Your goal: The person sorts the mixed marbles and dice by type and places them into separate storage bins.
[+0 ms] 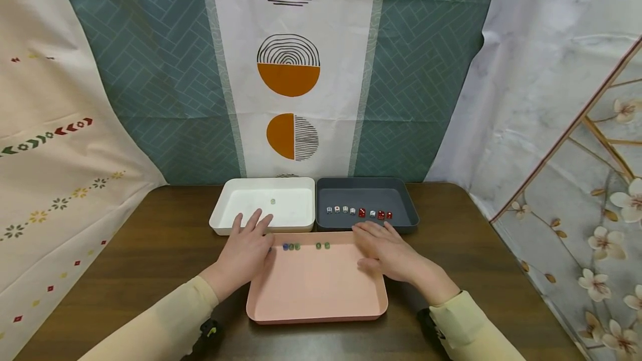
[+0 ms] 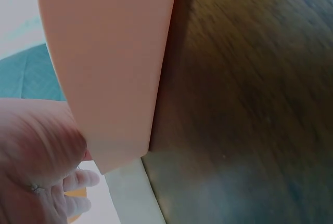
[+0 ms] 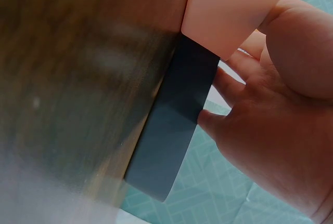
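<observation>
My left hand (image 1: 244, 254) is over the left back corner of the pink tray (image 1: 318, 288), fingers spread toward the front rim of the white tray (image 1: 228, 202). My right hand (image 1: 393, 255) lies over the opposite back corner, its fingertips at the front rim of the dark grey tray (image 1: 408, 213). Neither hand shows anything gripped. Along the pink tray's back side sit small green pieces (image 1: 318, 245) and a blue piece (image 1: 285, 247), dice-like; another bluish bit is partly hidden by my left hand. In the wrist views, the left hand (image 2: 36, 156) and right hand (image 3: 281, 99) are beside the pink tray's outer wall.
One pale greenish die (image 1: 273, 201) lies in the white tray. In the dark tray is a row of several dice, some white (image 1: 345, 209), some red (image 1: 361, 213). All three trays stand on a brown wooden table (image 1: 170, 244), with patterned cloths (image 1: 165, 71) hanging behind and at the sides.
</observation>
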